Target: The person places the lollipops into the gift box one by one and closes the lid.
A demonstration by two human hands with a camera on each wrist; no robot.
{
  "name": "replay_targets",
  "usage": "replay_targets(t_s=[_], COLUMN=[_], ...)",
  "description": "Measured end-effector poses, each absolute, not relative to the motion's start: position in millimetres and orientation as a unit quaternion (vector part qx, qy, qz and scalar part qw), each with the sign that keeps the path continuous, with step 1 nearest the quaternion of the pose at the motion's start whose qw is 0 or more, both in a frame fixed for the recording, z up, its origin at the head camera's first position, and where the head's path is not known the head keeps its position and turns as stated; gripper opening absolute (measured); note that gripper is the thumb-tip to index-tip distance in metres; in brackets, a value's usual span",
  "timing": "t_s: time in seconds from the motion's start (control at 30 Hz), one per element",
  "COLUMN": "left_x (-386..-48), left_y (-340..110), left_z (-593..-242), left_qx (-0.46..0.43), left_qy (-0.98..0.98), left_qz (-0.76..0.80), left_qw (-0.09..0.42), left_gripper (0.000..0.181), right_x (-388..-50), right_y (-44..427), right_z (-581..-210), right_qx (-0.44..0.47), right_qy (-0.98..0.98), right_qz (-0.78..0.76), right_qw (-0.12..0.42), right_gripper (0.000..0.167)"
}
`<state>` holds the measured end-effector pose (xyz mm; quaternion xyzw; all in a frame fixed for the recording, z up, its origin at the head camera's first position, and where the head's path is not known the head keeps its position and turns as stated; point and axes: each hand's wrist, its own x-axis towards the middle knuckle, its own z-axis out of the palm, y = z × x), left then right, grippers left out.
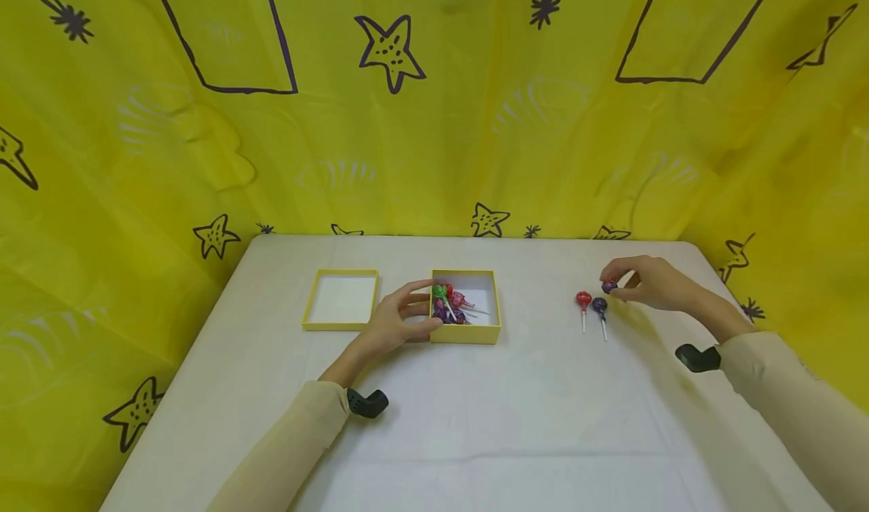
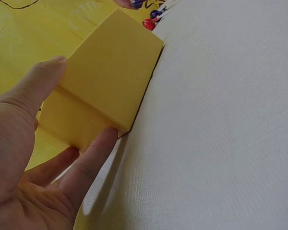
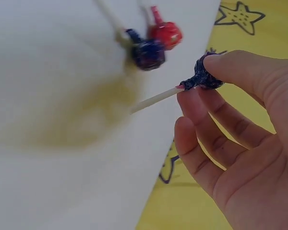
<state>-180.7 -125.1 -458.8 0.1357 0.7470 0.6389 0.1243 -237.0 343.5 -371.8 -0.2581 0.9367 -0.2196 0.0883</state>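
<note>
My right hand (image 1: 648, 280) pinches a lollipop (image 3: 207, 72) with a dark purple wrapper by its round head. Its white stick points away from the fingers. In the head view, a red lollipop (image 1: 583, 299) and another dark purple lollipop (image 1: 600, 305) lie on the table just left of that hand. My left hand (image 1: 394, 317) holds the left side of a yellow open box (image 1: 465, 334), the thumb at its front corner. Inside, towards its left, lie several lollipops (image 1: 448, 301) in green, red, pink and purple wrappers. The left wrist view shows only the box's outer walls.
To the left of the box a yellow-edged lid (image 1: 339, 301) lies with its white inside up. A white cloth covers the table (image 1: 516, 414). Behind it hangs a yellow curtain (image 1: 434, 150) with drawn starfish.
</note>
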Motion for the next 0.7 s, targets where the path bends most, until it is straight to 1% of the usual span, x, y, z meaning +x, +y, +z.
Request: replay_targets(t_s=[0.33,0.7], left_x=[-181,-181], left_y=[-126,-125], left_z=[-458,-457], left_qx=[0.131,0.123], left_qy=[0.758,0.759], left_qz=[0.626,0.627], left_qw=[0.126,0.127], left_gripper=[0.076,0.076], right_x=[-245,-253], right_y=[309,262], right_z=[-342,-316], right_qx=[-0.298,-0.326], right_qy=[0.922,0.911], right_qz=[-0.236,-0.241], right_qw=[0.075,0.079], right_gripper=[0.022,0.019])
